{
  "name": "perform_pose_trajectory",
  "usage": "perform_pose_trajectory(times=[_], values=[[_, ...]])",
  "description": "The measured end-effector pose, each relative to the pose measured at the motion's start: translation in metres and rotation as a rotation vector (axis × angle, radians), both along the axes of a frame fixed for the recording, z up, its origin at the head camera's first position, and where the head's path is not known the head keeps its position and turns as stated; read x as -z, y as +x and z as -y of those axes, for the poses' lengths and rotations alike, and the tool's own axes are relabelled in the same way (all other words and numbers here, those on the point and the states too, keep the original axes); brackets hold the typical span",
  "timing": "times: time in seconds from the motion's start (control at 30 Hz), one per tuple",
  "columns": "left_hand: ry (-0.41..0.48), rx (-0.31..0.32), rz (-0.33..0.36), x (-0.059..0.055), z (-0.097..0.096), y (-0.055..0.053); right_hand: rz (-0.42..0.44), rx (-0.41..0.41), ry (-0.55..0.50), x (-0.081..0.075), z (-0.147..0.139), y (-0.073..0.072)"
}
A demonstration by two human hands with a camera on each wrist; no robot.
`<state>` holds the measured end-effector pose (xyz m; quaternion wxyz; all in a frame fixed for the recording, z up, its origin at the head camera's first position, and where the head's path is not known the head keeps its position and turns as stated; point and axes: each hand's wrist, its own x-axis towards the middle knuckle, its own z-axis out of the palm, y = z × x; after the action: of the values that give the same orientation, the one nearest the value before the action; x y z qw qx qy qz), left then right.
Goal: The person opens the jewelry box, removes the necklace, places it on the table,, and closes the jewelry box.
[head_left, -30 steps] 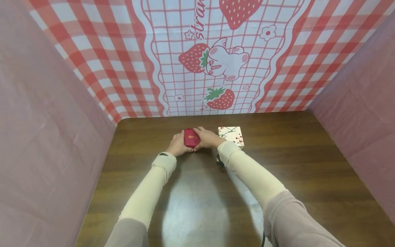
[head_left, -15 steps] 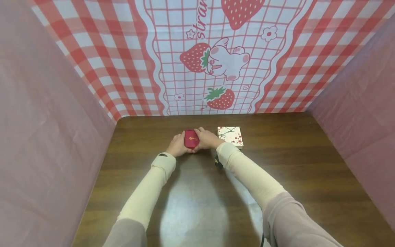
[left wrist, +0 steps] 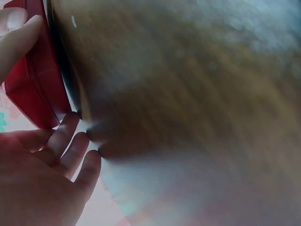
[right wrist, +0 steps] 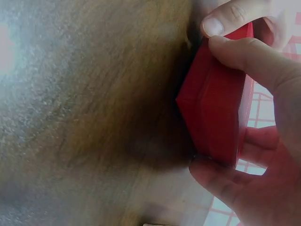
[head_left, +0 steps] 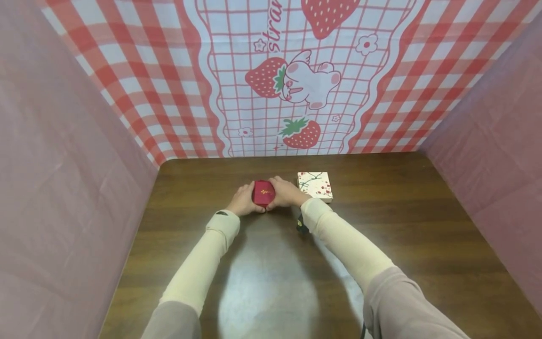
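A small red box [head_left: 263, 194] with angled sides and gold lettering on top is held between both hands near the far side of the table. My left hand [head_left: 243, 200] grips its left side, and my right hand [head_left: 284, 192] grips the right side. The thumbs come close together at the near edge of the box. In the right wrist view, the right thumb and fingers [right wrist: 211, 181] are curled round the red box [right wrist: 218, 106], close over the wood surface. Part of the box [left wrist: 40, 77] also shows in the left wrist view beside the left fingers.
A cream box [head_left: 315, 184] printed with red blossoms and green branches lies just beyond the right wrist. Below that wrist is a small dark object [head_left: 300, 225]. The brown wooden table [head_left: 402, 226] is bounded by a checked strawberry cloth [head_left: 169, 94] behind and pink side walls [head_left: 55, 165].
The red box has moved very slightly toward the person and its top has tilted a little. Both hands keep their hold on it. The cream box stays in place.
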<state>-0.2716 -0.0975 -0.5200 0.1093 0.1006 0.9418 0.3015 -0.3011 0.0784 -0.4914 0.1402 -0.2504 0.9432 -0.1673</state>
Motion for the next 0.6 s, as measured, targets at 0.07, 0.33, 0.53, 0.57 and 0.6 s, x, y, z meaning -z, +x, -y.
perform_pose_trajectory(times=[0.07,0.33,0.53,0.57,0.6], values=[[-0.001,0.010,-0.003,-0.001,0.001,0.001,0.006,-0.001,-0.005,0.000,-0.001,0.001],[-0.003,0.023,-0.005,-0.002,0.001,0.003,0.032,0.020,-0.064,-0.001,-0.006,0.002],[0.004,0.031,0.021,-0.002,0.003,0.002,0.065,-0.003,-0.073,-0.003,-0.011,0.002],[0.009,0.034,0.020,-0.002,0.003,0.002,0.071,-0.001,-0.084,-0.003,-0.012,0.001],[0.015,0.038,0.018,-0.002,0.004,0.002,0.075,0.003,-0.099,-0.003,-0.013,0.001]])
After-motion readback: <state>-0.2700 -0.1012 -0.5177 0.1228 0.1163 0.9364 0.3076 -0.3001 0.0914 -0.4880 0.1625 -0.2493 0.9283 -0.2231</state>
